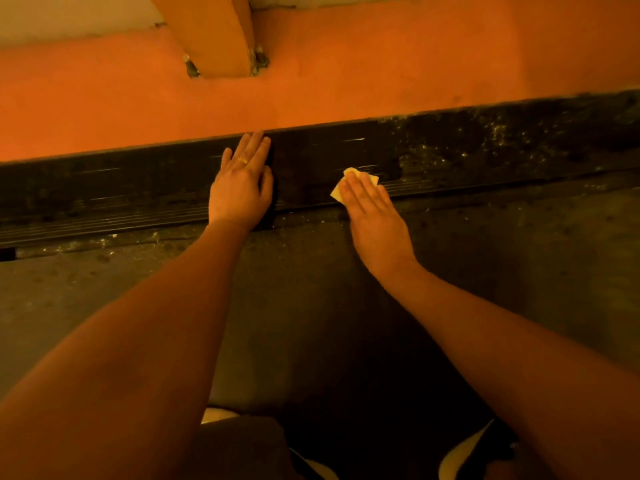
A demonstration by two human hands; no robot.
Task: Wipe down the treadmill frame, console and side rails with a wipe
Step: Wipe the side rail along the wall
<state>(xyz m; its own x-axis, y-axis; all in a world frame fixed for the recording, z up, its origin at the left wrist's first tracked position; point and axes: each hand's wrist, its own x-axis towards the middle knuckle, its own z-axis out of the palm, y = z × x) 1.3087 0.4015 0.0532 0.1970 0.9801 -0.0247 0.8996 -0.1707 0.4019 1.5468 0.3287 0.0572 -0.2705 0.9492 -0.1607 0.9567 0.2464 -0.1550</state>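
Side rail (450,157): black, ribbed, dusty right of wipe (360,176).

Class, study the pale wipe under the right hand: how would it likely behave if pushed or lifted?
The wipe is probably floppy: it lies thin and flat under the right hand. It is likely very light, given its thinness. Pushed, it may drag or bunch on the ribbed, dusty side rail.

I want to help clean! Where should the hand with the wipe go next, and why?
Probably slide the right hand and wipe rightward along the side rail: pale specks cover that stretch, while the part by the left hand looks cleaner.
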